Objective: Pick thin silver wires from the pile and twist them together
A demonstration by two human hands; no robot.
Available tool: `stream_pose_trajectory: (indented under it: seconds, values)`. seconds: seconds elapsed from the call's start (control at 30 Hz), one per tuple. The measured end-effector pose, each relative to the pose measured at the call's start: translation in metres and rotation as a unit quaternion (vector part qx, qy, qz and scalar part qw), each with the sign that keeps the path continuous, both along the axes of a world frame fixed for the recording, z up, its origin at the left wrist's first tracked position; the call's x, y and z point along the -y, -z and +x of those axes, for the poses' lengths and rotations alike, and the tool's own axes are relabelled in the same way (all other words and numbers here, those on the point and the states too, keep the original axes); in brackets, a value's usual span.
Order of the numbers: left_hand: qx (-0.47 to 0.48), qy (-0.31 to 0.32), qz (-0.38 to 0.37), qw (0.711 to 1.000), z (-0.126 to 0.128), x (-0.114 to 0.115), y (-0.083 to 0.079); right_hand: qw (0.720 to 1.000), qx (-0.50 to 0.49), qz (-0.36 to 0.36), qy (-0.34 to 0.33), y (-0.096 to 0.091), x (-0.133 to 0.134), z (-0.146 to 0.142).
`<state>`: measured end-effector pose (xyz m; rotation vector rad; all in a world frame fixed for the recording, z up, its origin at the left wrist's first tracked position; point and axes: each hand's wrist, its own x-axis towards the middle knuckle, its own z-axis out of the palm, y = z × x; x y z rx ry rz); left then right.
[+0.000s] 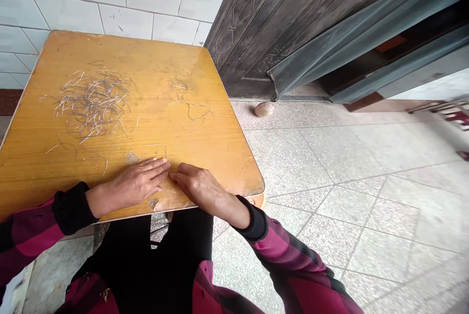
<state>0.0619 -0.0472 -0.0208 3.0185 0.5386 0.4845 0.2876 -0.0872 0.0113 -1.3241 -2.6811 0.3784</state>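
My left hand (137, 182) lies flat on the wooden table near its front edge, fingers stretched to the right. A thin strand (166, 152), like wire or thread, comes out by its fingertips and bends left across the tabletop. Close by on the right, my right hand (200, 184) is closed, thumb and forefinger pinched at the left fingertips; what they hold is hidden. A tangled heap of thin whitish and dark strands (95, 104) lies at the left of the table. Fewer loose strands (188, 103) lie toward the right.
The yellow-brown table (154, 70) has worn patches near its front edge and stands against a white tiled wall (76, 11). Right of it are a dark carved door (264, 26), a grey-green curtain (311, 67) and a ball (264, 109) on the speckled tile floor (293, 167).
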Motion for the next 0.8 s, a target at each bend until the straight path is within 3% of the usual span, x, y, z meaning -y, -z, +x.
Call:
stream_pose_trajectory:
  seconds: [0.4,0.63,0.8]
  values:
    - [0.012,0.023,-0.012,1.0,-0.002,-0.006,-0.004,0.987,0.009,-0.027,-0.161,-0.013,-0.022,0.026]
    - [0.037,0.029,-0.055,0.997,-0.004,-0.006,-0.001,0.991,0.008,-0.039,-0.124,-0.016,-0.033,0.044]
    - [0.037,0.029,-0.056,0.997,-0.004,-0.006,0.0,0.984,-0.044,-0.082,-0.154,-0.013,-0.042,0.055]
